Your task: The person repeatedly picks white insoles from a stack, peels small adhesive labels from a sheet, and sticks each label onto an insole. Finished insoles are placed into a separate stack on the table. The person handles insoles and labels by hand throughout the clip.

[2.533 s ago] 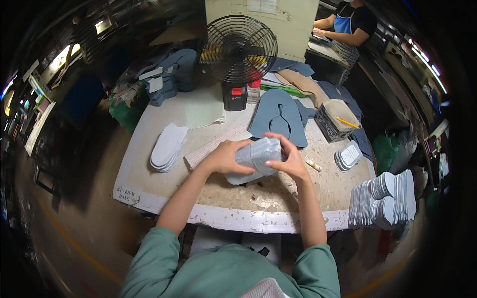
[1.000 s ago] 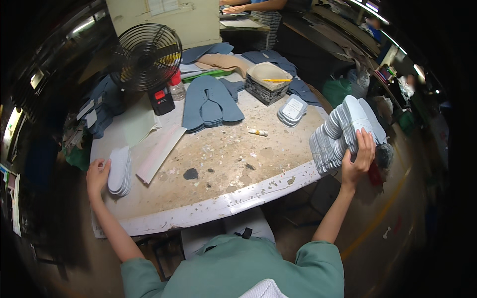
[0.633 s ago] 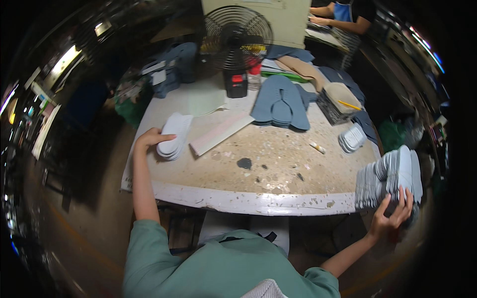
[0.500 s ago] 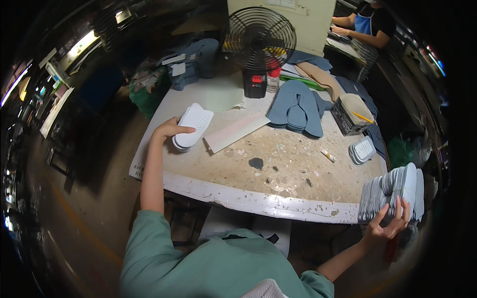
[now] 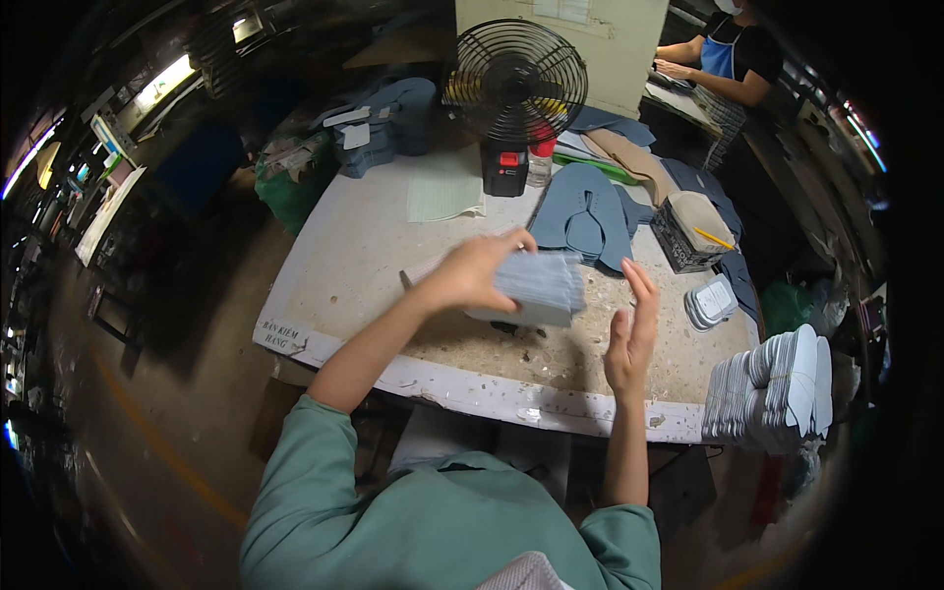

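My left hand [image 5: 470, 272] grips a stack of pale grey-blue insole-shaped pieces [image 5: 531, 286] and holds it above the middle of the worn white worktable [image 5: 344, 265]. My right hand [image 5: 631, 329] is raised just right of the stack, fingers spread, palm toward it, a small gap between them. Both green-sleeved forearms come up from the lower edge.
A black fan [image 5: 513, 84] stands at the table's back. Blue insole cutouts [image 5: 586, 214] lie beside a small crate [image 5: 690, 234]. A small white stack [image 5: 711, 301] sits at the right edge; a tall row of white insoles [image 5: 772, 388] stands off the right corner. Another person [image 5: 723, 54] works behind.
My left hand has lifted the stack from the table's left side and carried it to the middle. My right hand has left the tall insole row and come up beside the stack.
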A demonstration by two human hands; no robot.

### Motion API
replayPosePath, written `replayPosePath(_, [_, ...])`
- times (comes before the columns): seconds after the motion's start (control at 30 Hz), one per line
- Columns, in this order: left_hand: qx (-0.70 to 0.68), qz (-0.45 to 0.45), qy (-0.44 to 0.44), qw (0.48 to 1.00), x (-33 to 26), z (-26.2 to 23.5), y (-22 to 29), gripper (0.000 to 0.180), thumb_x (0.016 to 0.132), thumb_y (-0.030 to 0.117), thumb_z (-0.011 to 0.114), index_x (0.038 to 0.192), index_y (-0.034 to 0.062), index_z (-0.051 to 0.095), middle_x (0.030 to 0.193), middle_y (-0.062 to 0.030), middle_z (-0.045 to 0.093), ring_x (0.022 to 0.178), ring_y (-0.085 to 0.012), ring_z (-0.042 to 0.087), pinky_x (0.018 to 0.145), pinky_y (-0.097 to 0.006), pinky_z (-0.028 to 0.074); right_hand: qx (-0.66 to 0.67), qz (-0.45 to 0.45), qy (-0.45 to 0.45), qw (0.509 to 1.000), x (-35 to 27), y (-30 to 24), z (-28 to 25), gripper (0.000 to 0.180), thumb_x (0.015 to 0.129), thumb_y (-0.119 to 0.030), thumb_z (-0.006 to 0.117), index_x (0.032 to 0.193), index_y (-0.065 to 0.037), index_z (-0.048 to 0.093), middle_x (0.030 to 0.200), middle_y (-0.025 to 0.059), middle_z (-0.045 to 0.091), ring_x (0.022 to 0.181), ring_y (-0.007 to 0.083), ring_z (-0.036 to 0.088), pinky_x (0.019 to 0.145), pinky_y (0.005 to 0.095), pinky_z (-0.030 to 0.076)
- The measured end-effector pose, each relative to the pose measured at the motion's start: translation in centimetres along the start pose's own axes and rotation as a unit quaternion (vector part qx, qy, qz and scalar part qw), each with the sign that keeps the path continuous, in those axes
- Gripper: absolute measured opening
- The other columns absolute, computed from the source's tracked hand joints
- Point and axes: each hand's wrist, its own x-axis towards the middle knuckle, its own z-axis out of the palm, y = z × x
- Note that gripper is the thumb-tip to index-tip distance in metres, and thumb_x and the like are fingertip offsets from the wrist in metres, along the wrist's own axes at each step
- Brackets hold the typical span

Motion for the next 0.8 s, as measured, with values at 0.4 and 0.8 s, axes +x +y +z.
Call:
replayPosePath(0.4, [0.044, -0.013, -0.054, 0.997, -1.1, 5.4, -2.0, 0.078, 0.061, 0.030, 0.084, 0.127, 0.0107, 0.046, 0.121, -0.0160, 0.054, 0.110, -0.0352, 0.057, 0.097, -0.044, 0.045, -0.093, 0.057, -0.158, 0.981, -1.8, 3.3, 3.0, 0.079, 0.092, -0.054, 0.051, 0.152, -0.008, 0.026, 0.157, 0.0175, 0.021, 0.148, 0.0330, 0.014, 0.117, 0.0516, 0.013])
replayPosePath(0.8, [0.095, -0.216, 0.107, 0.966, -4.3, -0.2, -8.8, 0.071, 0.070, 0.043, 0.081, 0.125, 0.0052, 0.055, 0.125, -0.0176, 0.057, 0.112, -0.0311, 0.057, 0.099, -0.038, 0.044, -0.059, 0.200, -0.205, 0.956, 1.8, 3.3, 3.9, 0.080, 0.067, -0.044, 0.083, 0.130, -0.002, 0.056, 0.109, 0.0159, 0.067, 0.091, 0.0265, 0.068, 0.080, 0.0371, 0.054])
